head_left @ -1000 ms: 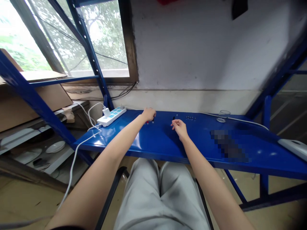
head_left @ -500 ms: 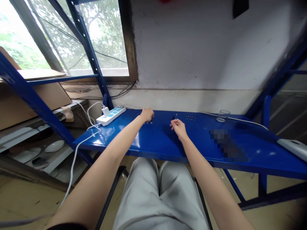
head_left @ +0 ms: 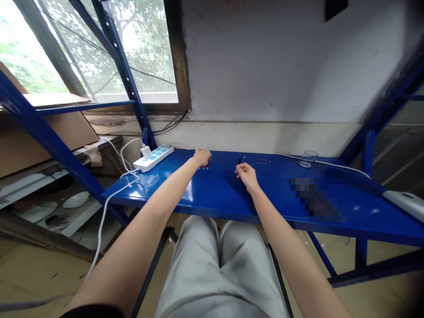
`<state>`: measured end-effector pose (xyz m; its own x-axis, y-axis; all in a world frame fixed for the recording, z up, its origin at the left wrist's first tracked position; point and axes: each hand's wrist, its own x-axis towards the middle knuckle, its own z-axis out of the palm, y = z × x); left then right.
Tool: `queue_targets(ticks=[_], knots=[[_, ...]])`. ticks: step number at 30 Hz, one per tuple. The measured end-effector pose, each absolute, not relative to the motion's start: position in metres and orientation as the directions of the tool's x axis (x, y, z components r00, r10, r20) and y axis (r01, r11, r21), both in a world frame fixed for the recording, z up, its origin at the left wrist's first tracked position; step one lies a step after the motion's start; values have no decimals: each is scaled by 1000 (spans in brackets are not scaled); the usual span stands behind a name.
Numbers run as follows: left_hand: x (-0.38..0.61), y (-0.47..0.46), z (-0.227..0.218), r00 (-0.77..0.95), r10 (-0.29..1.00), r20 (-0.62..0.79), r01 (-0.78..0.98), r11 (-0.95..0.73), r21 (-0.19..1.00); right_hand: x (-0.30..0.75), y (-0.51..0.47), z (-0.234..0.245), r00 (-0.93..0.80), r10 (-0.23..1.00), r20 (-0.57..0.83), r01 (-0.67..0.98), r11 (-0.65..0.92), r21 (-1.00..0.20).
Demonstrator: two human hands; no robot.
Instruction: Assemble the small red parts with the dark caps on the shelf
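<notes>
My left hand (head_left: pixel 202 157) reaches palm-down to the back of the blue table, its fingers curled together at a small dark piece (head_left: pixel 209 162). Small pale-tipped pieces (head_left: pixel 203 168) stand in a short row just below those fingers. To the right, my right hand (head_left: pixel 247 174) hovers low over the table with thumb and fingers pinched. A short black piece (head_left: pixel 240 161) shows right at its fingertips; I cannot tell whether it is held or stands behind them. A tiny clear piece (head_left: pixel 244 157) is close by. Further right, several tiny pieces (head_left: pixel 263 161) lie in rows.
A white power strip (head_left: pixel 154 158) with a plug lies at the table's left end. A clear glass (head_left: pixel 308 159) stands at the back right near a white cable (head_left: pixel 344 168). A blurred-out dark object (head_left: pixel 314 198) lies in front. Blue frame posts (head_left: pixel 366 154) flank the table (head_left: pixel 218 194).
My left fingers have shifted slightly, and more of the small pale-tipped row shows beneath them. My right hand stays almost still. The view has tilted a little.
</notes>
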<state>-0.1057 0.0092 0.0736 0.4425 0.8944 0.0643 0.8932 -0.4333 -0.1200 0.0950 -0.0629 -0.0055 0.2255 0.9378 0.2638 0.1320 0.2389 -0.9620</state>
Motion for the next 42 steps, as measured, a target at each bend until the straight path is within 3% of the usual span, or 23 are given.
queue_targets(ticks=[10, 16, 18, 20, 23, 28, 31, 35, 42], knots=[[-107, 11, 72, 428, 902, 57, 901, -422, -97, 98, -59, -11, 210, 934, 288, 139, 263, -955], [-108, 11, 71, 426, 902, 77, 904, -427, 0, 97, -59, -10, 217, 935, 280, 159, 250, -955], [-106, 8, 72, 429, 886, 178, 888, -450, 96, 97, -59, -10, 230, 933, 275, 174, 239, -955], [-100, 2, 70, 386, 854, 348, 832, -485, 268, 99, -58, -12, 285, 924, 254, 203, 201, -958], [-84, -12, 58, 183, 799, 573, 633, -542, 553, 105, -52, -17, 430, 877, 214, 247, 113, -962], [-57, -43, 16, -57, 830, 555, 340, -507, 792, 112, -45, -21, 531, 826, 190, 333, 3, -943], [-55, -53, -2, -83, 848, 524, 338, -470, 815, 114, -42, -17, 503, 848, 168, 437, -81, -896], [-61, -59, -7, -114, 847, 519, 469, -415, 780, 119, -34, -13, 516, 843, 152, 569, -205, -796], [-57, -74, -4, 226, 870, 439, 692, -460, 556, 130, -10, -11, 444, 890, 101, 716, -285, -637]])
